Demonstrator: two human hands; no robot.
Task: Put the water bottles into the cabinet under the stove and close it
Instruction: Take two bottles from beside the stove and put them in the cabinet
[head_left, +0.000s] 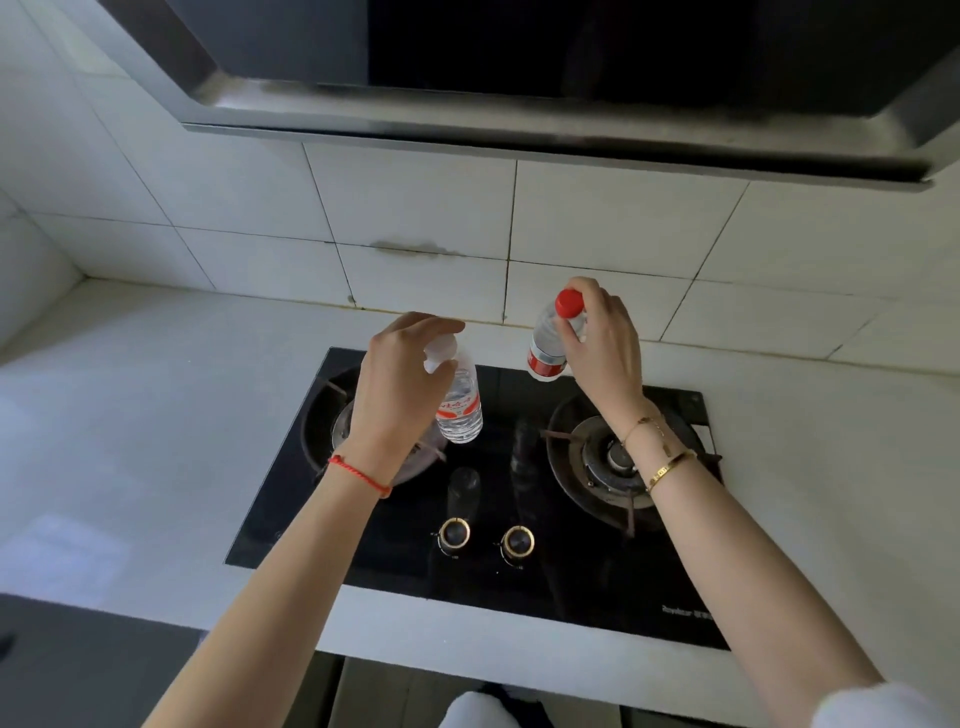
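1. Head view, general: a black glass stove (483, 499) is set into a white surface (156, 395), with a tiled wall at the far side and a range hood (519, 104) overhead. Two water bottles are held above the stove, both off the glass.

2. Head view, left hand (400, 384): fingers curled round the neck and white cap of a clear bottle (460, 410). The bottle hangs from the top grip, tilted, its base over the glass just right of the left burner (332, 421). A faint reflection on the glass below it suggests it is lifted clear. A red cord bracelet (358, 475) sits on this wrist.

3. Head view, right hand (602, 338): fingers and thumb pinch the neck of a red-capped bottle (550, 338) just below the cap. The bottle tilts, base pointing down and left, over the far edge of the stove near the wall. Gold bracelets (660, 452) are on this wrist, which crosses above the right burner (608, 457).

4. Judgement on the holds: gripping by the neck leaves each bottle hanging free, which should suit lowering both to a low cabinet in one trip.

5. Head view, destination: the cabinet under the stove is barely visible at the near edge; a dark gap (332, 691) shows there, but whether a door stands open cannot be told.

6. Task status, judged: both bottles picked up, neither stowed, closing not yet done.

7. Two control knobs (485, 538) sit at the near middle of the stove, untouched.
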